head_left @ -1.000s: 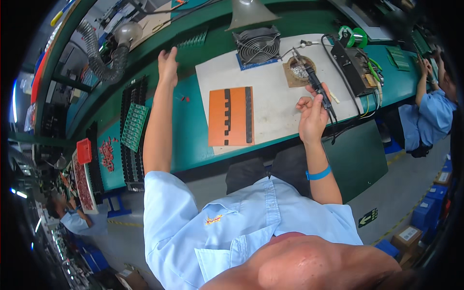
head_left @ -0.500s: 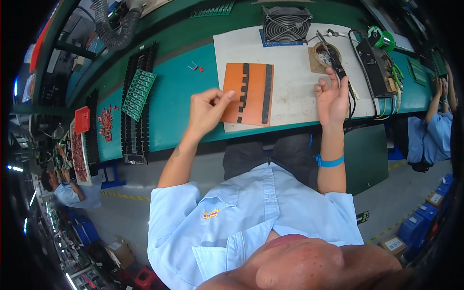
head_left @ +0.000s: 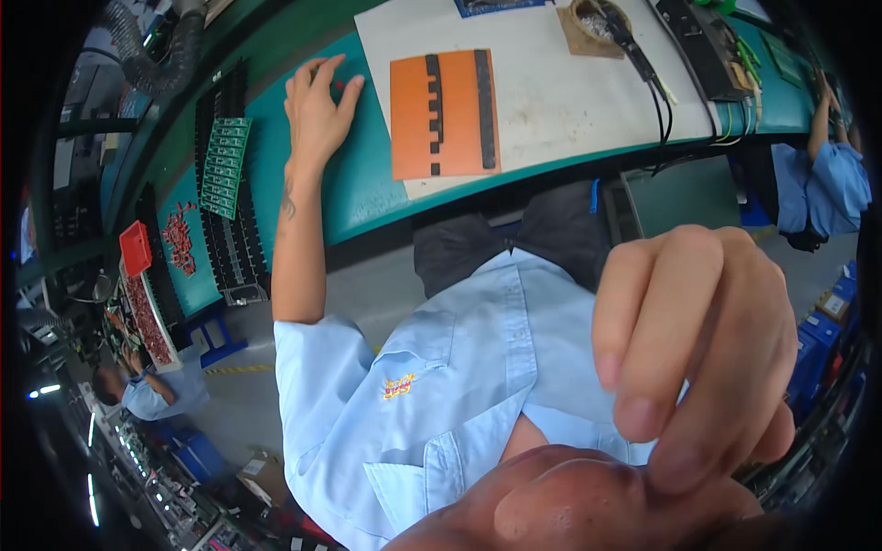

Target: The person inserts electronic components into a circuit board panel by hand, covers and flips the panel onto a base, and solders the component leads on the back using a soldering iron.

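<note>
My left hand [head_left: 320, 108] is over the green bench mat, fingers apart and thumb out, with no object visible in its grasp. A small red component [head_left: 339, 85] shows between thumb and fingers; contact is unclear. To its right lies an orange board [head_left: 413, 115] with a notched black strip and a straight black strip, on a white sheet [head_left: 551, 110]. Close to the camera my right hand [head_left: 703, 331] is raised off the bench, its fingers curled, fingertips by my face, and nothing visible in it. A green circuit-board panel [head_left: 226, 168] lies to the left, across a black slotted rack [head_left: 241, 248].
A soldering iron [head_left: 623, 39] rests in a round holder [head_left: 588, 20], its cable trailing beside a black box [head_left: 703, 55]. Red components [head_left: 179, 241] are heaped at left near a red tray [head_left: 135, 249]. Co-workers sit at both sides.
My left hand has left the orange board's edge, moved left and farther away, and spread its fingers. My right hand has come up from beside the soldering iron and curled. The view has shifted.
</note>
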